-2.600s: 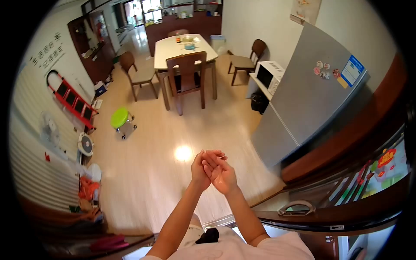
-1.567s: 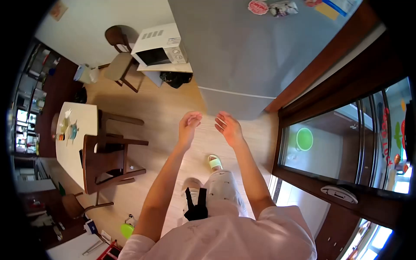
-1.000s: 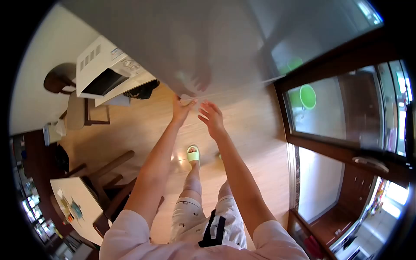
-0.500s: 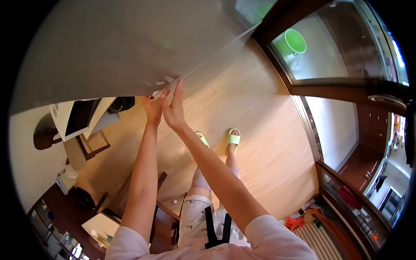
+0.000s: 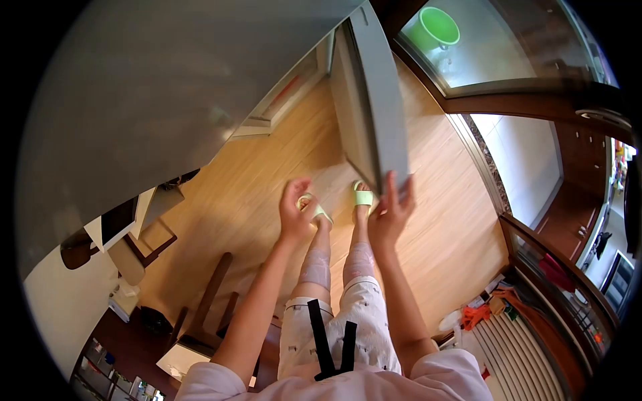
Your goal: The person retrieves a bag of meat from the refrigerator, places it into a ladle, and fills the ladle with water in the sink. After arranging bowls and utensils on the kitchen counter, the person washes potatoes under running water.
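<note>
The lower door (image 5: 381,100) of the grey refrigerator (image 5: 154,87) stands swung out over the floor, its inner side partly showing. My right hand (image 5: 393,212) is at the free edge of this door, fingers apart and touching it or very close to it. Left of it, my left hand (image 5: 296,208) is raised above the floor with curled fingers apart and nothing in it. Part of the lower compartment (image 5: 287,90) shows beneath the closed upper door, with a red mark inside.
Behind a glass sliding door is a green bucket (image 5: 438,27). A microwave (image 5: 120,215), a chair (image 5: 126,260) and a dark bag lie to the left. A wooden chair (image 5: 214,291) is beside my left arm. Light green slippers (image 5: 363,195) are on my feet.
The lower refrigerator door has swung open to the right. My right hand has moved right with its edge, and my left hand has come away from the refrigerator.
</note>
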### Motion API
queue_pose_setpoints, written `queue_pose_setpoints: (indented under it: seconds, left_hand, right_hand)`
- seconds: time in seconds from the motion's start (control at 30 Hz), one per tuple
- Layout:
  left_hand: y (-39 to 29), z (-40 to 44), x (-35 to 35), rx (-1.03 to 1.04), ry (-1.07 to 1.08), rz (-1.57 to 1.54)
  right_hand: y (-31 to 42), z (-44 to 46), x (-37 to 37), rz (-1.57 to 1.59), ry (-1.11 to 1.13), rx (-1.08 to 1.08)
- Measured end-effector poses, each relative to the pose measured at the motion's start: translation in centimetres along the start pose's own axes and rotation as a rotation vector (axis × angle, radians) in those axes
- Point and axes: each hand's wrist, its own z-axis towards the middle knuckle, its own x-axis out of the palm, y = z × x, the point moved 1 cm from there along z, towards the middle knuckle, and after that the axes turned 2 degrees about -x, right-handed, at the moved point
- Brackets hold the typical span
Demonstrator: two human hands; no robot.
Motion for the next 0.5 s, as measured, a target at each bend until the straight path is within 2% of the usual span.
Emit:
queue_pose_setpoints:
  seconds: [0.03, 0.1, 0.23, 0.5]
  left_hand:
    - [0.2, 1.7, 0.0, -0.097, -0.077, -0.121]
    - [-0.8, 6.0, -0.3, -0.097, -0.087, -0.121]
    - [-0.2, 12.1, 0.1, -0.118, -0.086, -0.224]
    - [1.5, 13.5, 3.3, -0.262, -0.158, -0.400]
  right_hand:
    - [-1.0, 1.4, -0.6, 0.044, -0.089, -0.001]
    - [-4.5, 4.1, -1.5, -0.182, -0.139, 0.003]
    - [-9.6, 9.9, -2.7, -0.246, -0.248, -0.068]
    - [-14.2, 18.4, -4.2, -0.394, -0.286, -0.134]
